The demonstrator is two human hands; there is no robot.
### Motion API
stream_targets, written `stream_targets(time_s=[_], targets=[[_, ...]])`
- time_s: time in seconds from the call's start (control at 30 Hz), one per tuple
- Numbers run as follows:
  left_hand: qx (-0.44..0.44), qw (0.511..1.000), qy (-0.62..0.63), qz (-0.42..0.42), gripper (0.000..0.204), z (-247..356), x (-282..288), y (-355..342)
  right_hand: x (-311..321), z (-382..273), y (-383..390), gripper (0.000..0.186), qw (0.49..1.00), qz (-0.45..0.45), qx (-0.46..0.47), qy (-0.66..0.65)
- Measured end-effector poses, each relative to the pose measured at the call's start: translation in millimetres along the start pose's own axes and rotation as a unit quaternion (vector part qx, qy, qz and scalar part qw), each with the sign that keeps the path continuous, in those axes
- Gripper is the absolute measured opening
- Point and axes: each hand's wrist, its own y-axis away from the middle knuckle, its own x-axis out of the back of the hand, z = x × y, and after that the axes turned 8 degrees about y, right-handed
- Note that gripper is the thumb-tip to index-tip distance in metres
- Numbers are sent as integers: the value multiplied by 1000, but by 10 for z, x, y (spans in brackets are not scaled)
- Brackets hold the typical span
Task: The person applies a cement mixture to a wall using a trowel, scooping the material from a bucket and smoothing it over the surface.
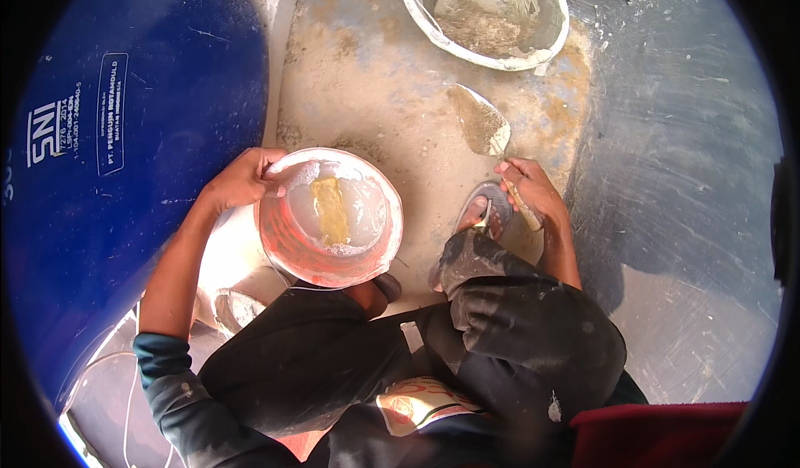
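My left hand (247,181) is closed on the rim of a reddish, white-smeared bucket (287,233), thumb over the inner edge. Inside the tilted bucket is cloudy, whitish water with a yellow block (332,211) that looks like a sponge. To the right, my right hand (532,190) is wrapped round the handle of a trowel (483,122). Its blade points away from me, low over or against the dusty floor, and carries greyish residue; whether it touches the floor I cannot tell.
A large mortar-crusted basin (428,28) stands at the far side. The big blue tank (179,76) walls off the left, and a grey smooth surface (667,160) rises on the right. My sandalled foot (492,210) is just beside the right hand. A thin white cord (131,401) hangs at lower left.
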Motion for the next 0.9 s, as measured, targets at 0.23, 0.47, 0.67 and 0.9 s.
stream_targets(time_s=[0.23, 0.47, 0.67, 0.9], targets=[[20, 985, 167, 49, 47, -533, -356, 454, -668, -441, -382, 33, 986, -121, 59, 98], [26, 964, 253, 77, 49, -735, -546, 730, -989, -1370, -652, 26, 844, -35, 295, 447], [21, 959, 275, 61, 48, -1000, -640, 729, -1321, -1941, -1567, 23, 633, 92, 502, 582], [16, 960, 275, 57, 47, -1218, -584, 678, -978, -1650, -1588, 28, 635, -4, 534, 559]])
